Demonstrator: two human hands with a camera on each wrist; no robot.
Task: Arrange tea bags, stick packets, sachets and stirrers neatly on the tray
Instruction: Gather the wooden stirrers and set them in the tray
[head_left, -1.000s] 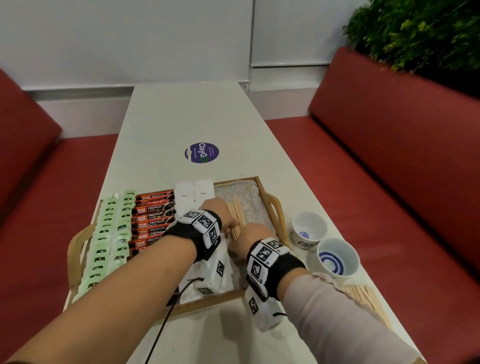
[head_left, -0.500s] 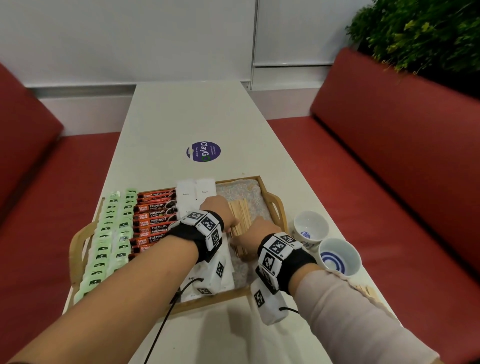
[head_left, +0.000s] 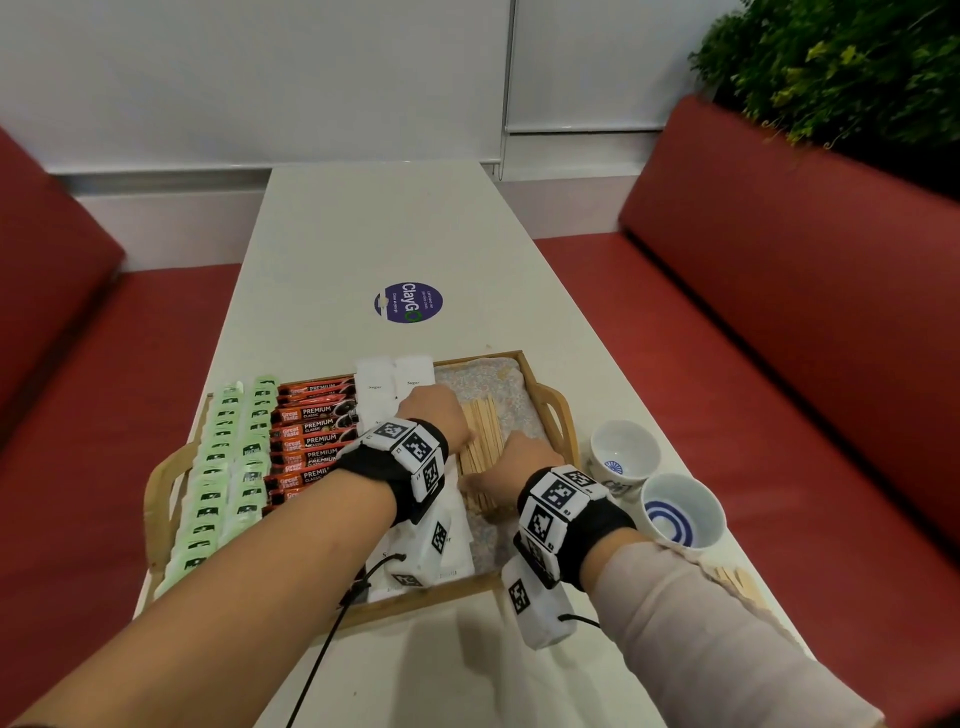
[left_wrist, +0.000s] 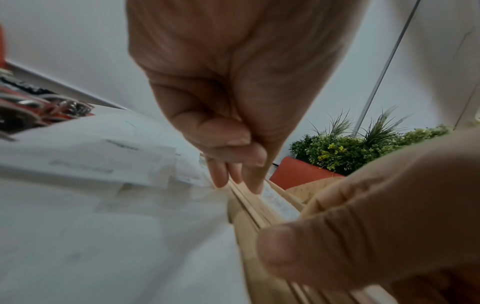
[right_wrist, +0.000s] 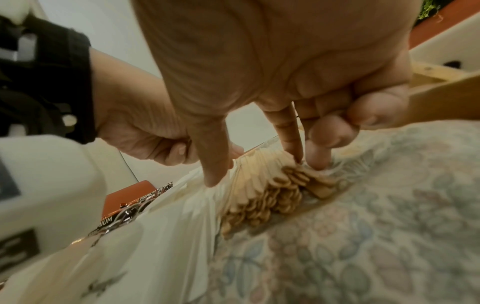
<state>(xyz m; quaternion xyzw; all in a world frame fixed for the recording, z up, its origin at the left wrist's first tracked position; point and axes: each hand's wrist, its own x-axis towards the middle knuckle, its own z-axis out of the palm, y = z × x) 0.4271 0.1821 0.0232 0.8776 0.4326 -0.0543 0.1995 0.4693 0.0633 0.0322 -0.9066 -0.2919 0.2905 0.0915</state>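
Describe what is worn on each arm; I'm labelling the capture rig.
Each wrist carries a black fabric band topped with white blocks printed with black square-code markers; a white marker-tagged box hangs beneath. A thin black cable trails from the left one. The left forearm is bare; the right has a pale beige sleeve.

Wooden tray (head_left: 550, 382) on the surface holds rows: green tea bags (head_left: 218, 467), orange stick packets (head_left: 311, 431), white sachets (head_left: 395, 384), then bunched wooden stirrers (head_left: 485, 434) on floral lining.
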